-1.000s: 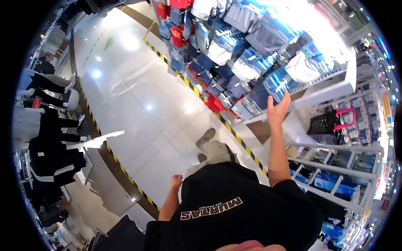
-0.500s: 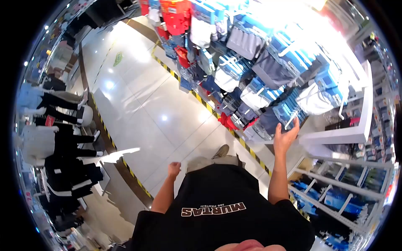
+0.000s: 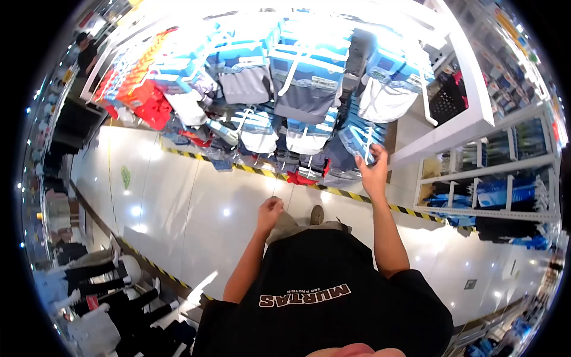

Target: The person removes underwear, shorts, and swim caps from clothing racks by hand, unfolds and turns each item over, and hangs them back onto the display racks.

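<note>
My right hand (image 3: pixel 373 171) reaches up to a low hook (image 3: pixel 369 138) on the display rack. Its thumb and fingers are apart, around the lower edge of the blue-topped clothing packs (image 3: pixel 355 141) hanging there. Contact appears light, and whether it grips one cannot be made out. My left hand (image 3: pixel 271 209) is held in front of my body over the floor, fingers curled in and nothing visible in them. Above my right hand hang white garments in blue packaging (image 3: pixel 386 101). Grey garments with blue headers (image 3: pixel 304 107) hang to their left.
Red garments (image 3: pixel 151 107) hang at the rack's left end. A white frame post (image 3: pixel 470 77) slants down on the right, beside shelves (image 3: pixel 493 169) of packaged goods. Yellow-black tape (image 3: pixel 262 172) runs along the floor below the rack. Mannequins (image 3: pixel 95 330) stand lower left; a person (image 3: pixel 87 53) is upper left.
My view has turned right, so the rack now faces me more squarely. My right hand's fingers have come in closer around the packs at the hook. My left hand has risen slightly and moved right.
</note>
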### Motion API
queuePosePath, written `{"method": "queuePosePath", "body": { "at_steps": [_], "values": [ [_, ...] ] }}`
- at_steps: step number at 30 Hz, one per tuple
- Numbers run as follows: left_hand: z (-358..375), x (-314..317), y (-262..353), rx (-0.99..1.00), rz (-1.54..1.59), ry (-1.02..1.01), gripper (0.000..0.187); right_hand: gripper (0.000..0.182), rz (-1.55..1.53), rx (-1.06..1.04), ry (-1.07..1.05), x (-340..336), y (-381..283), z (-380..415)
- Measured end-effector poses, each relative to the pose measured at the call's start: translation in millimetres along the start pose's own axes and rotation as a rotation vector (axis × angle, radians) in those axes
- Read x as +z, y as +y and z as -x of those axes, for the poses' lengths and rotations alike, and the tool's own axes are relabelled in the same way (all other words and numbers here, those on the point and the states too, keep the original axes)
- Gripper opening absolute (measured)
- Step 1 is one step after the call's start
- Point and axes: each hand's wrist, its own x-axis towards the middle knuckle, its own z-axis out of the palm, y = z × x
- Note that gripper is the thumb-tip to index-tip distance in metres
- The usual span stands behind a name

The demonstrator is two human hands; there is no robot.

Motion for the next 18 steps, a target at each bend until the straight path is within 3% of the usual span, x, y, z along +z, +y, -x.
{"method": "queuePosePath", "body": {
  "at_steps": [3,4,7,11,12,15,16,18],
  "values": [
    [-25.9,14.6,10.8,0.095,0.047,-0.136,0.025,0.045,-0.008,0.309,-0.111,-5.8,-6.9,1.4],
    [-30.3,19.4,26.8,0.041,-0.022,-0.175,0.024,0.032,-0.005,0.317,-0.096,-5.8,-1.8,2.4],
    [-43.3,31.5,53.5,0.146,-0.031,-0.365,0.022,0.027,-0.234,0.371,-0.08,-11.0,-1.0,10.5],
    [-49.0,57.3,97.7,0.206,0.072,-0.525,0.028,0.022,-0.218,0.374,-0.148,-39.7,-20.8,24.5],
    [-50.1,59.1,113.4,0.215,-0.104,-0.591,0.047,0.019,-0.175,0.477,-0.22,-52.4,-27.0,27.7],
    [-26.2,72.2,171.4,0.47,-0.29,-0.716,0.068,0.017,-0.353,0.451,-0.299,-70.5,-61.4,37.9],
    [-21.5,76.3,184.1,0.466,-0.323,-0.824,0.082,0.017,-0.385,0.447,-0.295,-73.3,-68.6,40.3],
    [-9.8,88.4,187.3,0.537,-0.361,-0.929,0.084,0.019,-0.503,0.473,-0.254,-74.8,-64.0,44.6]
  ]
}}
